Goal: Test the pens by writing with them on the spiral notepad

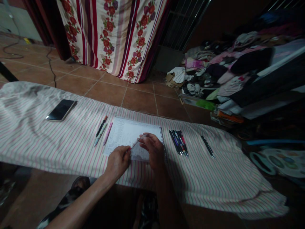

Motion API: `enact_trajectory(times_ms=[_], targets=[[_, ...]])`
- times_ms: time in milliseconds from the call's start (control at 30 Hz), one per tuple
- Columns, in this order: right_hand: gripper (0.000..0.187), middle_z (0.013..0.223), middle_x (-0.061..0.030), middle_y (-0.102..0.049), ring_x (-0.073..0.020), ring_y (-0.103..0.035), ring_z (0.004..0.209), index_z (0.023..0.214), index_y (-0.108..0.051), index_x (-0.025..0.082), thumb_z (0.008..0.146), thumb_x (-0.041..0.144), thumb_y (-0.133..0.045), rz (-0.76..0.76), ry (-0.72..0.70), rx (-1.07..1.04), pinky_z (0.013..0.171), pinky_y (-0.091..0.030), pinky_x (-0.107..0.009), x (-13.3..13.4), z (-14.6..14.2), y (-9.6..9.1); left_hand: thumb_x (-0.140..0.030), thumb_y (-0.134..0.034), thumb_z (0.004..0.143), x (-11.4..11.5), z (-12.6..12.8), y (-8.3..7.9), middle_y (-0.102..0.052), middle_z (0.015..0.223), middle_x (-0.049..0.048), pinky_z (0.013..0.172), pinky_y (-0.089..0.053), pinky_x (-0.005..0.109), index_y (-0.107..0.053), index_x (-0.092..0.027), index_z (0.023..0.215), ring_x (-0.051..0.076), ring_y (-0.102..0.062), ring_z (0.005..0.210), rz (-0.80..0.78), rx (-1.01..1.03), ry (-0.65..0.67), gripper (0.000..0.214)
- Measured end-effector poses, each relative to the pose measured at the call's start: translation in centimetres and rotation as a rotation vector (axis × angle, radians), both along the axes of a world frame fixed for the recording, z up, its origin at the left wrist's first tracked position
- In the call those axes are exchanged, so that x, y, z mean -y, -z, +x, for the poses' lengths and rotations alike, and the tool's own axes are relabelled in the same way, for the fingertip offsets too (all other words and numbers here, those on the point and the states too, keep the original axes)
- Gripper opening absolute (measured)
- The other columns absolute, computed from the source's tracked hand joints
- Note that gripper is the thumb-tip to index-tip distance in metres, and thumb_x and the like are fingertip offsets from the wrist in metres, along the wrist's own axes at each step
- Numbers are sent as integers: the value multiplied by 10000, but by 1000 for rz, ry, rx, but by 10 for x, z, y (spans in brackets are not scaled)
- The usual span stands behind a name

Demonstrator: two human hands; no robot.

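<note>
A slim, light-coloured pen is held between both hands over a spiral notebook with writing on its page. My left hand pinches the pen's lower end, where a bit of red shows. The fingers of my right hand are closed round its upper end. To the left of the notebook lie a black pen with an orange end, a pale patterned pen and a pink pen. A group of several pens lies to the right, and a single black pen farther right.
A striped cloth covers the low table. A phone lies at its left. Beyond are a tiled floor, a floral curtain and a heap of clothes. A plastic chair is at the right.
</note>
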State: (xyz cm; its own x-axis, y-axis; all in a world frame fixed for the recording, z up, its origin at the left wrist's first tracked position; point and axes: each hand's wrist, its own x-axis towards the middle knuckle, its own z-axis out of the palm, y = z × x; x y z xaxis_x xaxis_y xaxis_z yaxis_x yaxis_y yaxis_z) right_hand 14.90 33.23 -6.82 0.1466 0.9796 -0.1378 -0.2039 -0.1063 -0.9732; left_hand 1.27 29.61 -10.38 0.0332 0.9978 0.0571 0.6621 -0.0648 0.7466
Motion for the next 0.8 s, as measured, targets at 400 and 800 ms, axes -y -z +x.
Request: enact_trajectory(times_ms=[400, 800], targets=[[275, 834, -39, -687, -161, -657, 743, 843, -601, 180, 660, 375, -660, 34, 3, 33, 590, -506, -240, 0, -1, 1, -228, -416, 829, -1, 0, 4, -660, 866, 58, 754, -451, 296, -624, -142, 981, 183, -597, 842, 19, -2, 3, 271], [269, 837, -41, -688, -169, -653, 755, 842, -606, 187, 660, 380, -652, 47, -7, 63, 596, -507, -254, 1, -2, 2, -233, -407, 837, -1, -2, 2, -652, 839, 58, 722, -448, 287, -625, -142, 974, 181, -591, 820, 21, -32, 23, 274]])
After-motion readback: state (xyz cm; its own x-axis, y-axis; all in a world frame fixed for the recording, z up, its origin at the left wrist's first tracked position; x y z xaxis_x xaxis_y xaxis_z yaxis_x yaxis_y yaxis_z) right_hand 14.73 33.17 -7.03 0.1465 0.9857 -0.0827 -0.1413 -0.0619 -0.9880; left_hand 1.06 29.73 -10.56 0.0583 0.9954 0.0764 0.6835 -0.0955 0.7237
